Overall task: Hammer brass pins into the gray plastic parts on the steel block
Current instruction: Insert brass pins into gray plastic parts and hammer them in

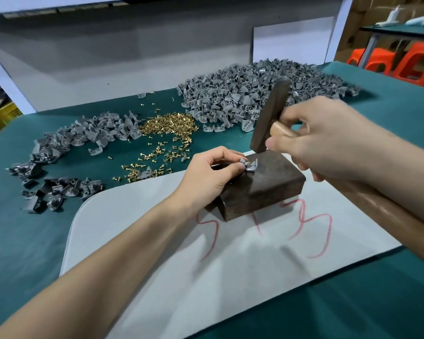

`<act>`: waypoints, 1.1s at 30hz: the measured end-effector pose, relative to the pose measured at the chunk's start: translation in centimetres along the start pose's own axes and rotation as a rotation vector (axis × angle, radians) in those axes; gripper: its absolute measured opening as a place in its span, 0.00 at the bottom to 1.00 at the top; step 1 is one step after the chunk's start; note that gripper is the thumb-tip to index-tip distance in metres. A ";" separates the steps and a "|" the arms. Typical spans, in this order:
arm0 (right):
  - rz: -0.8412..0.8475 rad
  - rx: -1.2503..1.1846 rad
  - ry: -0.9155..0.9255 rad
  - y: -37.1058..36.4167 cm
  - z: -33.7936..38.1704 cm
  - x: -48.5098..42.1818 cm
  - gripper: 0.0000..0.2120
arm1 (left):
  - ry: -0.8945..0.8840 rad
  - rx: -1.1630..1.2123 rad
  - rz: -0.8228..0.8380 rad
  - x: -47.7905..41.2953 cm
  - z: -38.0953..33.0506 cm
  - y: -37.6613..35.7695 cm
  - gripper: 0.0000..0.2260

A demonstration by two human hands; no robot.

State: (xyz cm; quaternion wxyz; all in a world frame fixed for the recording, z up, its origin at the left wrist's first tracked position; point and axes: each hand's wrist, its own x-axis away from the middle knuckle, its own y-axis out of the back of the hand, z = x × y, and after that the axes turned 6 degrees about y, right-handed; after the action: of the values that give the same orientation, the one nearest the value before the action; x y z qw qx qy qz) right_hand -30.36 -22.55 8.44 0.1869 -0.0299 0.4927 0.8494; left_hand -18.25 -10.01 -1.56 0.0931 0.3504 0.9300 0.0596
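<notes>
Your left hand (206, 177) pinches one gray plastic part (250, 165) with its fingers on top of the steel block (267, 189), at its far left edge. Your right hand (328, 140) has its fingers wrapped tight round the hammer (269, 113), whose dark head hangs close over the block's far corner. Behind the block lie loose brass pins (168, 124), a small heap of gray parts (93, 133) and a big heap (255, 91), while the gray sheet (206, 277) under the block spreads wide toward you on the green counter (22, 228).
</notes>
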 end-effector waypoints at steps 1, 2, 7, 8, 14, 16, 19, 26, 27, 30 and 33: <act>-0.025 0.013 0.019 0.1 0.2 -0.1 0.12 | 0.002 0.001 0.004 0.0 0.0 0.0 0.12; -0.044 0.036 0.033 0.1 0.3 -0.2 0.11 | 0.004 0.004 0.007 0.0 0.0 0.1 0.12; 0.009 0.095 0.001 -0.8 0.4 0.0 0.12 | -0.002 0.015 0.009 0.1 0.1 -0.1 0.11; 0.006 0.100 -0.001 -0.8 0.4 0.0 0.12 | -0.004 0.018 0.012 0.1 0.0 -0.1 0.11; -0.062 0.107 0.075 -0.2 1.3 0.5 0.11 | -0.013 0.023 0.018 0.0 0.0 -0.2 0.11; -0.029 0.112 0.059 -0.5 1.3 0.7 0.11 | -0.004 0.036 0.014 0.0 0.1 -0.2 0.12; -0.003 0.111 0.021 -0.7 0.9 1.0 0.09 | 0.005 0.036 0.011 0.0 0.1 -0.3 0.12; -0.174 -0.067 -0.157 -1.3 -2.5 0.4 0.10 | -0.013 0.019 -0.022 0.2 0.1 -0.3 0.08; -0.188 -0.195 -0.238 -1.7 -3.5 0.0 0.11 | -0.011 0.015 -0.030 0.3 0.1 -0.2 0.08; -0.209 -0.539 -0.458 -3.2 -6.0 -0.6 0.10 | 0.015 0.018 -0.041 0.4 0.3 -0.1 0.07; -0.210 -0.347 -0.519 -4.1 -7.9 -1.2 0.15 | 0.021 0.012 -0.041 0.3 0.3 -0.2 0.06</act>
State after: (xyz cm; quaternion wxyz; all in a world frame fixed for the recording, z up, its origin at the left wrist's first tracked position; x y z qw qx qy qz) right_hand -28.88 -27.73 1.27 0.3848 0.1056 0.2707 0.8761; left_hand -18.54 -9.94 -1.89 0.0823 0.3314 0.9382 0.0556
